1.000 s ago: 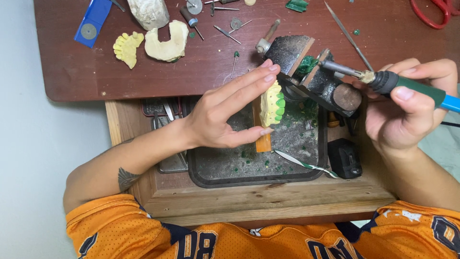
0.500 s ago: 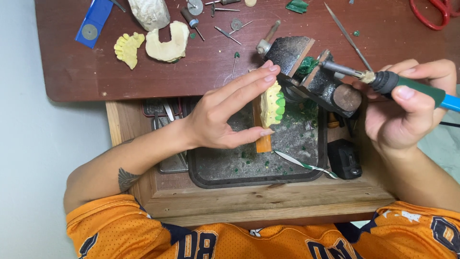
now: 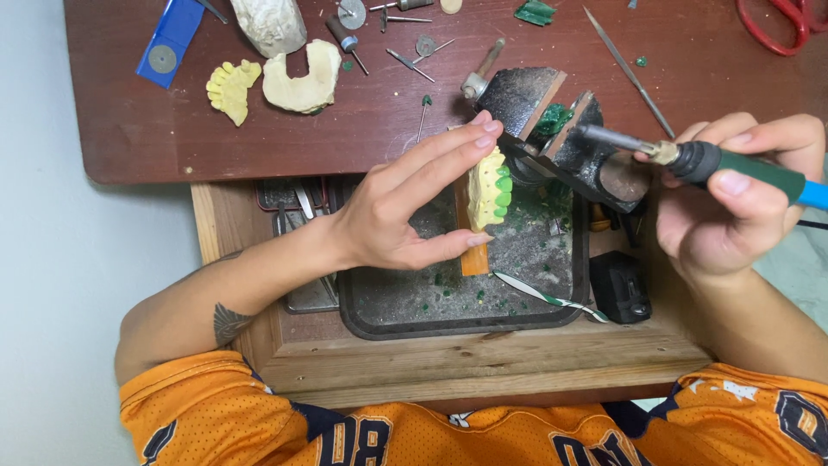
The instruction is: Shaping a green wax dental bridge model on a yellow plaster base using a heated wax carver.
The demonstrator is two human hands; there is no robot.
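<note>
left hand [image 3: 405, 211]: fingers held straight and close together, thumb below; pinches a yellow dental cast [image 3: 489, 188] between fingertips and thumb tip, over the tray.
dental cast: yellow arch with green wax teeth along its right edge; held on edge, teeth side facing the burner block, just left of it.
right hand [image 3: 733, 203]: fingers curled tight around the green grip of a wax iron [image 3: 690, 155], thumb laid on top, pen-style.
wax iron: metal tip points left and sits at the dark burner block [image 3: 561, 138]; cannot tell if tip touches it. Blue rear end runs off the right edge.
burner block: black, sooty, two angled wooden slabs with a chunk of green wax between them; sits at the bench edge, above the tray's right corner.
tray [image 3: 371, 311]: dark rectangular pan set in a wooden drawer frame, floor littered with green wax crumbs and grey dust.
in tray: orange wooden stick [image 3: 473, 257] under the left thumb; a green-white striped tool [image 3: 543, 295] lying diagonally lower right.
bench [image 3: 129, 129]: dark red-brown top.
bench items: second yellow cast [image 3: 231, 86] and a cream plaster arch [image 3: 304, 78] upper left, touching or nearly so; blue flat piece [image 3: 170, 39] further left; burs and discs scattered top centre; thin metal probe [image 3: 628, 71] diagonal upper right; red scissors [image 3: 776, 22] at top right corner.
person: orange jersey, bottom of frame.
</note>
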